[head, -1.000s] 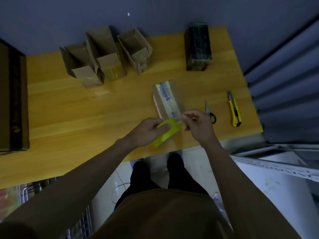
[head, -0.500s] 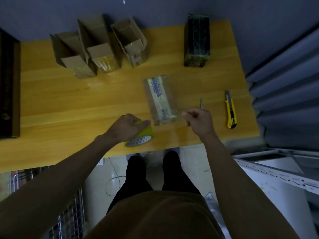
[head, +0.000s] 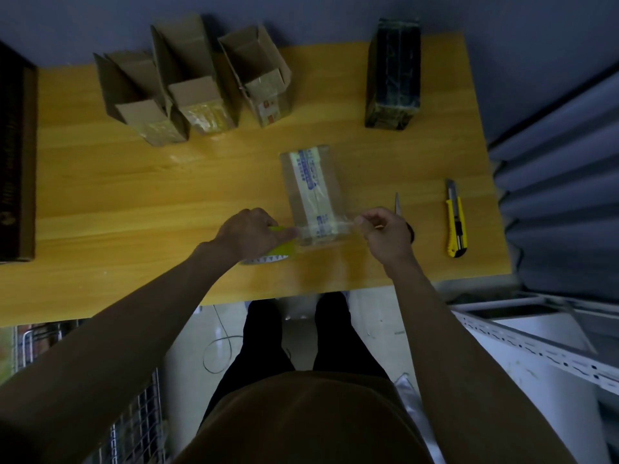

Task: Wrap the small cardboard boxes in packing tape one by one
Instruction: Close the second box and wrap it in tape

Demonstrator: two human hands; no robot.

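— What's on the yellow wooden table (head: 134, 202) right now?

— A small cardboard box (head: 310, 192) lying flat near the front edge, already glossy with clear tape. A pale strip with blue printing runs along its top, but the letters are too small and dim for me to read.

— And the hands?

— The left hand (head: 249, 232) is curled round a roll of packing tape with a lime-green core (head: 279, 247), just left of the box's near end. The right hand (head: 385, 231) pinches the free end of a clear tape strip (head: 330, 226), which stretches from the roll across the box's near end.

— Anything else up there?

— Three open brown cardboard boxes (head: 197, 85) standing close together at the back left; the rightmost shows a small reddish label on its side that I can't make out. A dark package wrapped in shiny film (head: 393, 75) stands at the back right. A yellow and black utility knife (head: 455, 222) lies near the right edge, and a pair of scissors (head: 397, 204) sits just behind the right hand, mostly hidden. A large dark brown box (head: 16, 155) lies at the far left; it carries faint markings, illegible from here.
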